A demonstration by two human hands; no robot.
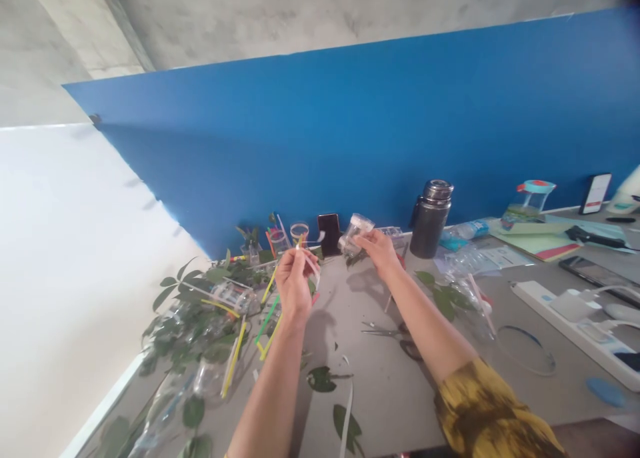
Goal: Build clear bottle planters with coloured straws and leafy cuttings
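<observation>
The left hand (295, 281) is closed with the fingertips and thumb pressed together, pinching a thin pale strip (311, 263), which projects from the fingers toward the right hand. The strip is judged light and somewhat flexible; a hold near the pinched end is expected to limit bending.

The right hand (377, 251) is curled around the lower part of a clear plastic vessel (356, 233), held above the bench (350, 391) and near the left hand, with the two hands apart. The exact form of the vessel cannot be told. It is judged light, smooth and possibly slippery, and is best taken around its body. A dark leafy sprig (356, 258) is seen just beneath it, its attachment unclear.

Glass jars (210, 378), leafy stems (193, 351) and coloured plastic straws (267, 318) lie to the left of the hands. Scissors (395, 335) lie on the bench below the right forearm. A dark steel vacuum flask (433, 218) stands to the right, against a blue wall (320, 125).
</observation>
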